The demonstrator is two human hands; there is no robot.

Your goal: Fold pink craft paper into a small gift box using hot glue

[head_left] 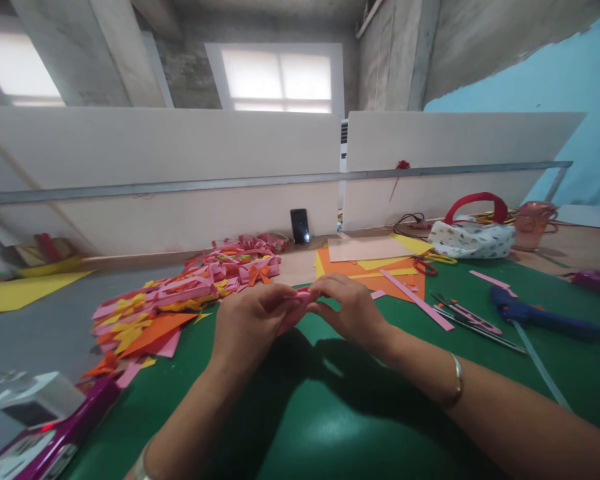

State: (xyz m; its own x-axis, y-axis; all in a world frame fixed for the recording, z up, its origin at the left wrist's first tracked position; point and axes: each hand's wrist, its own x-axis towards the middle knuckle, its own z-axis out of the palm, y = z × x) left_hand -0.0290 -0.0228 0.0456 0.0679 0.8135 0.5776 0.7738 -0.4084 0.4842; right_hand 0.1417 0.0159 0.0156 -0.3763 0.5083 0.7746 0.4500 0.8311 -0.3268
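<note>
Just above the green mat (pixel 330 427), my left hand (pixel 253 320) and my right hand (pixel 350 310) meet around a small pink paper piece (pixel 294 315). The fingers of both are closed on it, and they hide much of its shape. To the left of my left hand lies a heap of pink, orange and yellow paper cut-outs (pixel 180 287). Beyond my right hand are orange paper sheets (pixel 400 283) and a long pink paper strip (pixel 420 300).
On the right lie a blue glue gun (pixel 540 313) with a clear glue stick, scissors (pixel 475 317) and a purple object (pixel 597 283). A phone (pixel 300 227) leans on the white partition. At the lower left sits a purple power strip (pixel 55 440) with a white charger (pixel 37 399).
</note>
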